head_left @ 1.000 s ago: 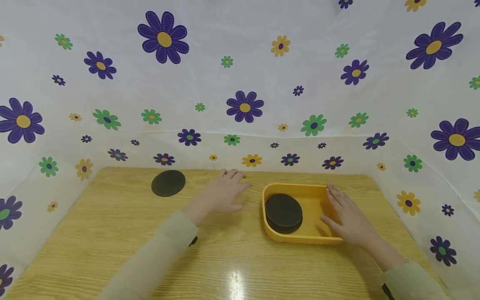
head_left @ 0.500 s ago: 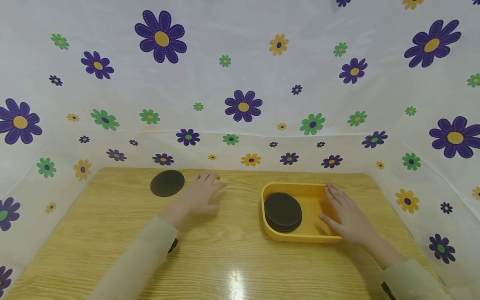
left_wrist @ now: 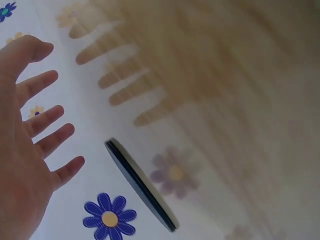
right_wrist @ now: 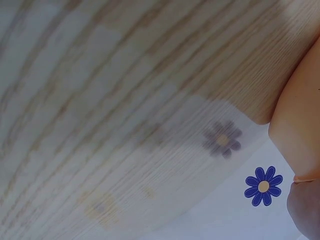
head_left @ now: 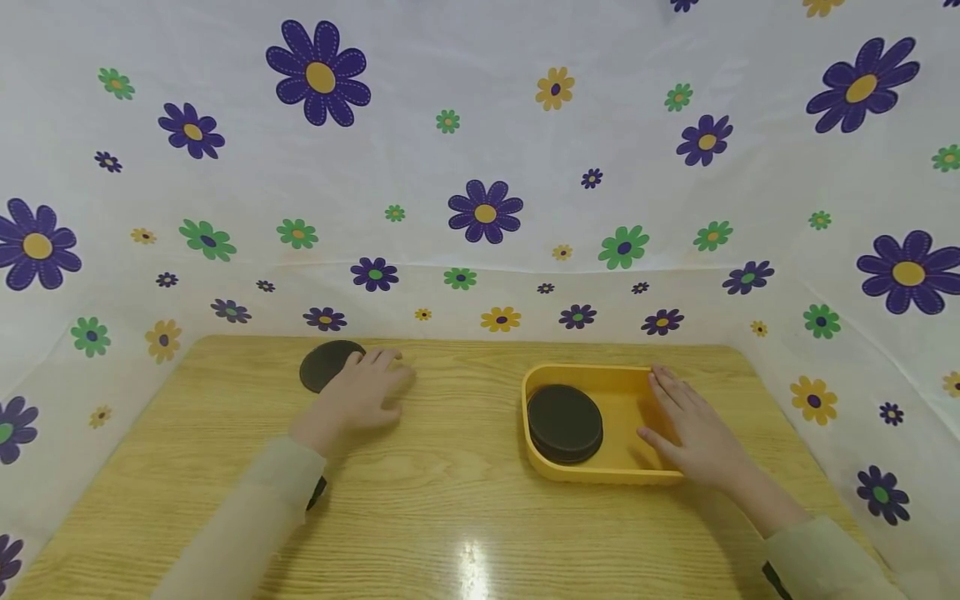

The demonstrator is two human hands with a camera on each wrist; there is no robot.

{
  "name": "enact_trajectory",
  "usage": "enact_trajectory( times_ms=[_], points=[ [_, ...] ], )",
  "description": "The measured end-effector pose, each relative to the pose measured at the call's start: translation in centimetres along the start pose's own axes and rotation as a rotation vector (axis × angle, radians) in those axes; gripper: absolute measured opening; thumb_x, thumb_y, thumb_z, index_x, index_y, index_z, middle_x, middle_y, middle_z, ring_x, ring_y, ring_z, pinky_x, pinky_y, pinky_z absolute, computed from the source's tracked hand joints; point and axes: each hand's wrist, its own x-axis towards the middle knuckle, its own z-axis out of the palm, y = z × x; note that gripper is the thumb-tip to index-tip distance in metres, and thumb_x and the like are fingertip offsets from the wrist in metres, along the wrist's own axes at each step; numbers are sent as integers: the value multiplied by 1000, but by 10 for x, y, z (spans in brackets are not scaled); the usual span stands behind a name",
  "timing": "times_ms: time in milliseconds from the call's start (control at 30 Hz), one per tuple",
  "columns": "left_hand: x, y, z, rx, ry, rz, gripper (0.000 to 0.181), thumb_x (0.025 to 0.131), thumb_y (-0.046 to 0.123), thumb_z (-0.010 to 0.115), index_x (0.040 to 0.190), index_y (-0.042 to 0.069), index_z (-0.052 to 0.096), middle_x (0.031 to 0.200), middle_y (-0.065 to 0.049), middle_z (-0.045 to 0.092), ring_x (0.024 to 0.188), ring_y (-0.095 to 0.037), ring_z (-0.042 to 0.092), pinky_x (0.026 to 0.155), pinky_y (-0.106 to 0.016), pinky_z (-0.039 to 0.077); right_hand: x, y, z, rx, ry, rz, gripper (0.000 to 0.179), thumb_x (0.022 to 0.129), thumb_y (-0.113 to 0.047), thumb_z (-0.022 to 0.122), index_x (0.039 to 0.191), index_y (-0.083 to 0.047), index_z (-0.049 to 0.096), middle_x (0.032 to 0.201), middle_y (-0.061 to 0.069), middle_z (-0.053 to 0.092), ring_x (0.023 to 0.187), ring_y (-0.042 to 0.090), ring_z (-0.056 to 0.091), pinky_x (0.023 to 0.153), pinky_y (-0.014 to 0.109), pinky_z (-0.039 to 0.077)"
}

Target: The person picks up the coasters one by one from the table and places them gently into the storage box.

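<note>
A flat black disc (head_left: 322,367) lies on the table at the back left. My left hand (head_left: 356,396) reaches over the disc's right side and covers part of it in the head view. Its fingers are spread and hold nothing; the left wrist view shows the hand (left_wrist: 30,135) apart from the thin disc (left_wrist: 141,186), seen edge-on. At the right stands a yellow tray (head_left: 600,477) with a low stack of black discs (head_left: 566,423) at its left end. My right hand (head_left: 693,433) rests with straight fingers along the tray's right rim, the thumb over its inside.
A wooden table (head_left: 420,517) carries everything. White flowered cloth (head_left: 420,167) rises behind it and at both sides. In the right wrist view, the tray's orange-looking wall (right_wrist: 300,115) fills the right edge above a bit of the right hand (right_wrist: 304,205).
My left hand has moved left across the table, from near the tray to over the single disc. My right hand has stayed at the tray's right side.
</note>
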Motion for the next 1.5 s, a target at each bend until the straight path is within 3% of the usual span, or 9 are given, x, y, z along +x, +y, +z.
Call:
enact_trajectory(
  times_ms=[333,733,967,1233,1500],
  points=[
    [-9,-20,-4,25,-10,-109,58,87,33,67,143,17,63,156,-25,49,147,-46,42,114,-74,35,0,0,0,-3,7,-4,83,104,-40,63,161,11,32,169,32,29,157,49,29,127,16,-11],
    [-17,-38,-11,21,21,-215,67,82,32,67,147,18,62,157,-27,45,145,-53,40,105,-79,39,-1,-3,-3,3,-6,8,82,104,-40,62,160,12,33,169,33,29,156,51,29,129,20,-8],
    [-19,-55,-8,-12,-32,-292,70,85,37,67,151,16,58,164,-30,36,149,-64,30,110,-83,33,0,-4,-5,7,-38,31,83,105,-41,61,162,10,29,170,32,26,158,50,26,132,27,-5],
    [-20,-66,-6,-27,0,-320,69,82,39,70,147,17,60,158,-31,43,144,-59,37,106,-80,38,-1,-3,-3,1,-8,9,82,105,-39,61,161,11,31,170,32,28,157,50,28,127,18,-10],
    [-21,-73,-5,-65,-39,-339,69,86,41,68,151,18,56,158,-31,41,143,-59,37,107,-80,38,-2,-2,-1,1,-8,15,83,105,-40,62,162,10,30,171,31,27,158,48,27,129,19,-9]
  ],
)
